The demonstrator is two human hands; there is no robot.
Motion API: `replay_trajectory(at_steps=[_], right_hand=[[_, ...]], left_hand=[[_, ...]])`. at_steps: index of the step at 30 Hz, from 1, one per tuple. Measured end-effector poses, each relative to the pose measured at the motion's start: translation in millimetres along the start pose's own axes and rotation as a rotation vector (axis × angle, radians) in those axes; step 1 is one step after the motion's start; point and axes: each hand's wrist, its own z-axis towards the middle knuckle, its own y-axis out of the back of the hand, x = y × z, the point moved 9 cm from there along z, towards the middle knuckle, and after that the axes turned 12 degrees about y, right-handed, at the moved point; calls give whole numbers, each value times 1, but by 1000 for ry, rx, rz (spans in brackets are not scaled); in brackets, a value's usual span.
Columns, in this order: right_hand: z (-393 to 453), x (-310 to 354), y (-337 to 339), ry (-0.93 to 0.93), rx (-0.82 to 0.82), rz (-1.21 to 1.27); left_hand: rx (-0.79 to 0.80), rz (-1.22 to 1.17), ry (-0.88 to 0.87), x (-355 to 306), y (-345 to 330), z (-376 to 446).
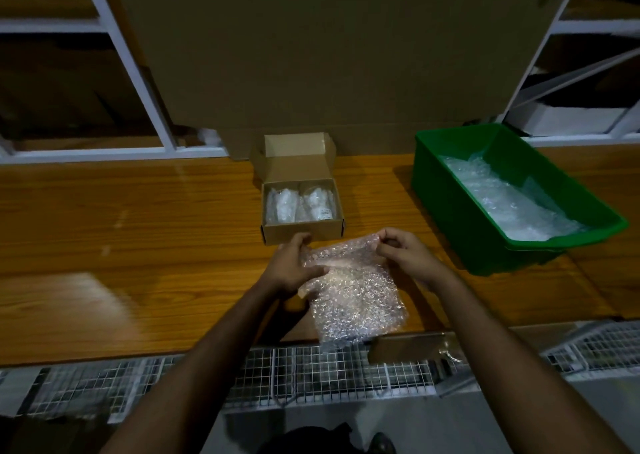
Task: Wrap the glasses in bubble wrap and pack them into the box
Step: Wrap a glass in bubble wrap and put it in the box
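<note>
A broad sheet of brown cardboard (332, 55) stands upright along the far edge of the wooden bench (138, 228), with white shelf framing (131, 69) behind it on both sides. Near the far right corner of the bench sits a green plastic bin (457, 208), set at an angle, with a heap of loose bubble wrap (512, 204) lying inside it. A white wire grid (311, 374) runs along below the near edge of the bench. At the middle of the near edge lies a sheet of bubble wrap (356, 298); its near end hangs a little past the bench edge and its far end is lifted up between the two hands. The left hand (294, 266) grips the sheet's left side, fingers curled over the far left corner and the thumb pressing down on top of the plastic. The right hand (405, 249) pinches the far right corner between thumb and fingertips, the other fingers curled in. Whether anything is rolled inside the sheet cannot be told. Just beyond the hands, toward the far edge at mid-bench, stands a small cardboard box (303, 232) with its lid flap raised against the cardboard sheet. Inside it lie two wrapped glasses (299, 201) side by side, filling the box from left wall to right wall, the right one bearing a small white label.
</note>
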Motion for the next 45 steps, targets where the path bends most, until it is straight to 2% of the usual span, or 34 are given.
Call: replay_trajectory(at_steps=[5, 8, 11, 15, 17, 19, 21, 25, 31, 34, 37, 43, 45], right_hand=[[-6, -12, 2, -69, -79, 148], [-10, -16, -6, -138, 25, 99], [-11, -10, -18, -109, 112, 74], [-7, 5, -23, -55, 62, 120], [-5, 8, -22, -50, -11, 156], [-5, 11, -21, -56, -61, 177], [-10, 10, -27, -112, -10, 205], [-26, -3, -47, -220, 158, 200], [-22, 9, -36, -72, -41, 287], [-21, 19, -35, -17, -47, 356], [-22, 27, -32, 48, -17, 199], [-21, 51, -29, 191, -3, -13], [-20, 58, -30, 242, 25, -44]], left_hand=[[24, -241, -24, -4, 4, -3], [82, -461, -18, -9, 9, -13], [176, -675, -4, -20, 17, -20], [185, -819, 39, -20, 26, -20], [228, -793, 101, -13, 18, -26], [247, -667, 145, -5, 8, -33], [179, -583, 133, 0, 7, -37], [140, -645, 112, 0, 11, -43], [128, -705, 50, -4, 25, -48], [134, -747, 27, -7, 31, -49], [135, -734, 29, -11, 33, -53], [222, -903, 72, -11, 31, -58], [253, -831, 87, -13, 25, -62]])
